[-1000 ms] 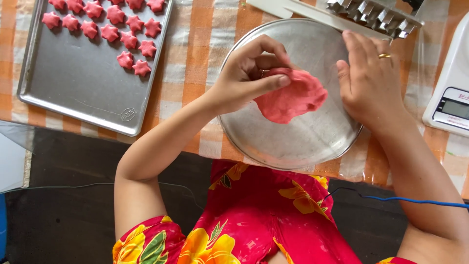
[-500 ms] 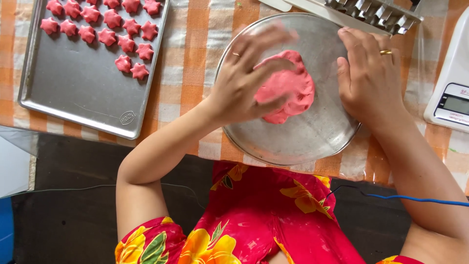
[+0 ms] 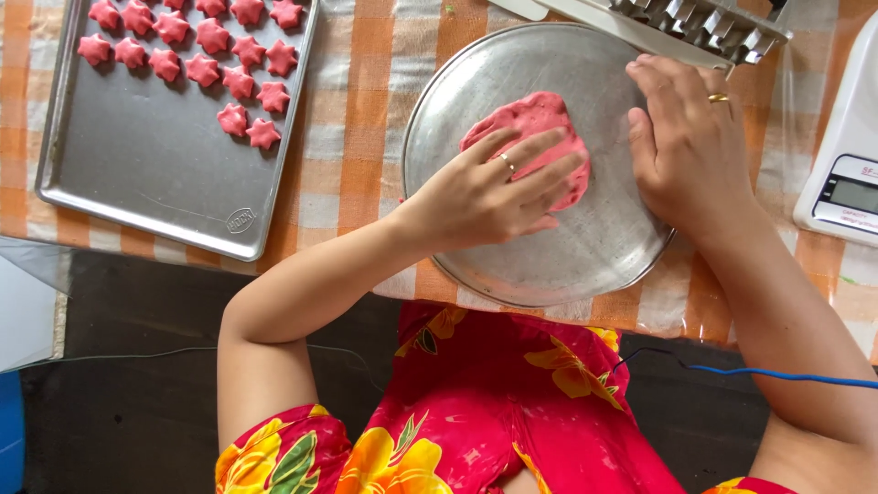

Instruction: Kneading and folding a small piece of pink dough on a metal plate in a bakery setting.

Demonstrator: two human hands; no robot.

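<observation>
A flat pink dough patty (image 3: 530,123) lies on a round metal tray (image 3: 604,247) in front of me. My left hand (image 3: 489,197) rests flat on the dough, fingers spread and pressing down on its near half. My right hand (image 3: 690,146) lies on the tray's right rim, fingers together, holding the tray steady; it wears a gold ring. Neither hand grips anything.
A rectangular baking sheet (image 3: 137,174) at the left holds several pink star-shaped dough pieces (image 3: 238,82). A metal cutter rack (image 3: 704,27) lies beyond the tray. A white kitchen scale (image 3: 846,174) stands at the right edge. An orange checked cloth (image 3: 366,110) covers the table.
The left hand had the dough lifted in its fingers; it has laid the dough down on the tray and now presses flat on it. The right hand stays on the rim.
</observation>
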